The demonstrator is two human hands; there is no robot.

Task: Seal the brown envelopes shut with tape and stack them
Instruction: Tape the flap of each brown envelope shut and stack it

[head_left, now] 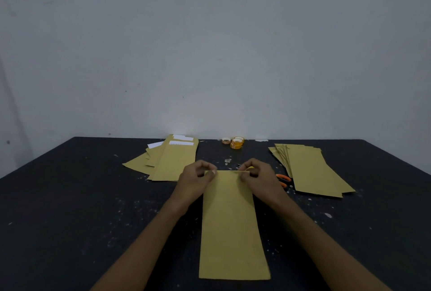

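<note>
While both hands work at its far edge, one brown envelope (233, 225) lies flat and lengthwise at the centre of the dark, paint-flecked desk (70, 197), its near end towards the viewer. The left hand (197, 179) pinches the envelope's far left corner, its grip closed on the folded edge between thumb and curled fingers. The right hand (258, 179) holds the far right corner in the same closed grip, and a small yellow strip (250, 168) shows at its fingertips; whether this is tape cannot be told. At 10 o'clock from the central envelope lies a loose pile of envelopes (172, 162), several with white paper showing at their far ends. At 12 o'clock, near the desk's far edge, stand the tape rolls (236, 143). At 2 o'clock rests a fanned stack of envelopes (312, 169). Orange-handled scissors (283, 178) lie just beside the right hand at 3 o'clock, between it and that stack.
</note>
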